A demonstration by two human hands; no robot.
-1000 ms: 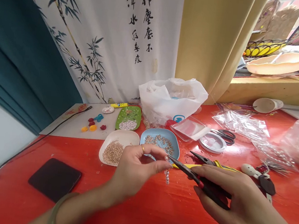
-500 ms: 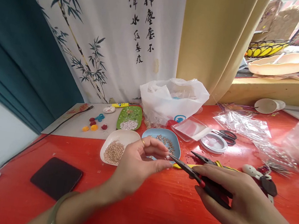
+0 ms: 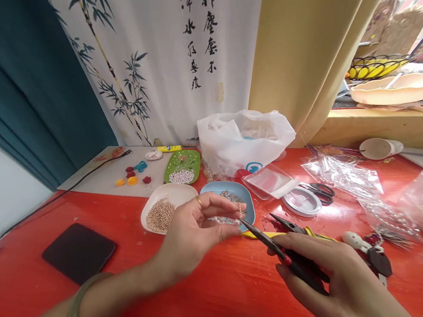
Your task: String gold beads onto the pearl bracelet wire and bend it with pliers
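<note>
My right hand (image 3: pixel 320 277) is closed around black-handled needle-nose pliers (image 3: pixel 263 237), whose jaws point left. Their tip meets the fingertips of my left hand (image 3: pixel 193 234), which pinch a tiny shiny piece too small to name. Behind the fingers sits a blue dish (image 3: pixel 252 197) with small metallic and clear beads, partly covered by my hand. To its left, a white dish (image 3: pixel 145 212) holds many gold beads (image 3: pixel 161 215). A second pair of pliers with yellow handles (image 3: pixel 284 223) lies on the table just beyond my right hand.
On the red table (image 3: pixel 215 304) lie a dark phone (image 3: pixel 79 253), a green tray (image 3: pixel 183 160) of white beads, a spool (image 3: pixel 302 200), scissors (image 3: pixel 322 193) and clear plastic bags (image 3: pixel 344 173). A white plastic bag (image 3: pixel 243 139) stands at the back. Keys (image 3: pixel 379 261) lie at right.
Both hands hold almost the same place. The left fingertips and the plier tip have shifted slightly, and the small piece between the fingers looks less bright.
</note>
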